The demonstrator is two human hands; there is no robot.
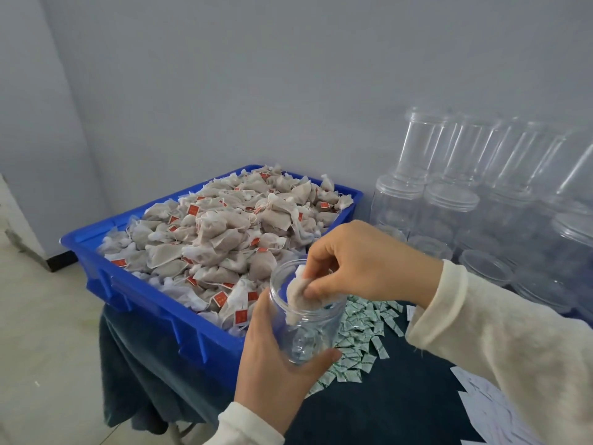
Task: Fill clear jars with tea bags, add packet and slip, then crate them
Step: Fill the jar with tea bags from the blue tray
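Note:
My left hand (272, 358) grips a clear jar (305, 332) from below, tilted over the table's front. My right hand (359, 261) pinches a tea bag (298, 300) at the jar's mouth, the bag partly inside. A blue crate (154, 303) heaped with tea bags (224, 232) bearing red tags stands to the left. Small green-and-white packets (362, 332) lie in a pile just behind the jar. White paper slips (481, 399) lie at the lower right, partly hidden by my right sleeve.
Stacks of empty clear jars (475, 194) fill the table's right back corner against the grey wall. A dark cloth (385, 406) covers the table and hangs over its left edge. Pale floor shows at the left.

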